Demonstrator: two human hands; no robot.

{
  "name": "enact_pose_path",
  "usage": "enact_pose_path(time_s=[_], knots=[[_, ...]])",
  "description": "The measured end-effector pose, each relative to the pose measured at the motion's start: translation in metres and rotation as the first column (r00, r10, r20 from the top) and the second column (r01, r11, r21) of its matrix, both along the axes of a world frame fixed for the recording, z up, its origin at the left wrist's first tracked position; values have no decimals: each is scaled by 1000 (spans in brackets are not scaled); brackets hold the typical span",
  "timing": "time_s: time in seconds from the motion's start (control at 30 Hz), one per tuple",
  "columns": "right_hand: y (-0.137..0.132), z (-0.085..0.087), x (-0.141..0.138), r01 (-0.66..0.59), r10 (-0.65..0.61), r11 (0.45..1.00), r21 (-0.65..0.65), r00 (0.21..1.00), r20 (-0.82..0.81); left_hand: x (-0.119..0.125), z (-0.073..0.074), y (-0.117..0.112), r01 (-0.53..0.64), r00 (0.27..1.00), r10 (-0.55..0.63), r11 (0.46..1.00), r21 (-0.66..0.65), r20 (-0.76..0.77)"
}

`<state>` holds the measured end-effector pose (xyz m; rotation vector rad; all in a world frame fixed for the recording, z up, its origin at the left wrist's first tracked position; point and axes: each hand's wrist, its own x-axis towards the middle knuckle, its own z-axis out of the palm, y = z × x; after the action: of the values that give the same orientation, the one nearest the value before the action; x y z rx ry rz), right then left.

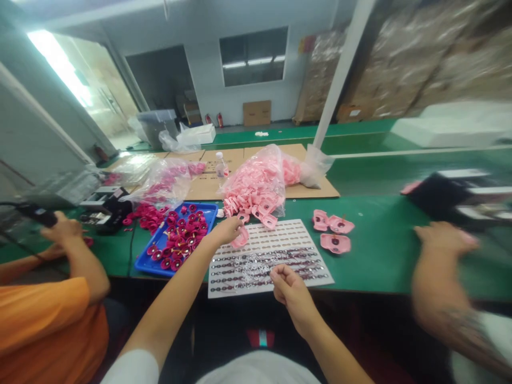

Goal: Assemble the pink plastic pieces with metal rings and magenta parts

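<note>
One co-worker with an orange sleeve (48, 314) sits far to the left of the left grip, a hand (66, 232) by a dark corded tool (38, 214). Nearer, just left of that grip, a shallow blue plastic tray (144, 263) holds many magenta plastic parts (184, 237), most with dark round centres; these look already fitted.

The left grip (228, 231) pinches a pale pink moulded plastic shell (240, 239) above the far left corner of a white sheet (328, 280) with rows of small pieces. Beyond this grip, a clear plastic bag spills a big heap of pink shells (256, 184) onto the green bench (372, 256); this heap appears to be the bulk of what is left.

Under and between both grips, the sheet's near rows carry dark pieces with tangled pale wires (254, 266), seemingly unused; its far rows show only small tan marks, perhaps emptied.

The right grip (291, 290) has its fingertips drawn together over the sheet's near edge; whether they pinch a piece, I cannot tell.

Right of and beyond it, three pink shells with dark centres (335, 243) lie apart from the heap, apparently done. Farther right, another co-worker's blurred hand (444, 240) is near a black device (444, 200).
</note>
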<state>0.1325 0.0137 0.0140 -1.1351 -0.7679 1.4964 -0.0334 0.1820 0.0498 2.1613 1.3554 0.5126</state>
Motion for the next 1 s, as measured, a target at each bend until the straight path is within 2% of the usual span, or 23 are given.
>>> enact_pose_path(time_s=[0.07, 0.17, 0.27, 0.4, 0.57, 0.63, 0.7, 0.8, 1.0], knots=[[5, 3, -1, 26, -26, 1000, 10, 998, 65, -10, 2, -10, -51, 997, 52, 998, -27, 53], [14, 18, -8, 84, -103, 991, 102, 973, 205, -17, -1, -36, -140, 975, 153, 986, -90, 160], [22, 40, -20, 97, -162, 972, 214, 936, 311, -12, -5, -69, -207, 923, 247, 965, -160, 296], [28, 64, -37, 55, -187, 946, 320, 898, 399, 4, -6, -108, -267, 814, 337, 940, -210, 473], [30, 71, -52, 12, -278, 904, 428, 776, 566, 9, 4, -132, -315, 696, 412, 911, -265, 588], [31, 69, -55, -33, -265, 901, 432, 746, 610, 6, 12, -135, -324, 662, 426, 905, -277, 617], [32, 66, -57, -87, -229, 898, 431, 744, 628, 3, 19, -138, -346, 659, 428, 903, -257, 618], [33, 64, -59, -98, -243, 891, 443, 722, 648, 1, 27, -141, -402, 715, 436, 896, -189, 547], [34, 62, -66, -86, -269, 884, 459, 709, 652, -2, 26, -146, -461, 781, 433, 886, -52, 450]])
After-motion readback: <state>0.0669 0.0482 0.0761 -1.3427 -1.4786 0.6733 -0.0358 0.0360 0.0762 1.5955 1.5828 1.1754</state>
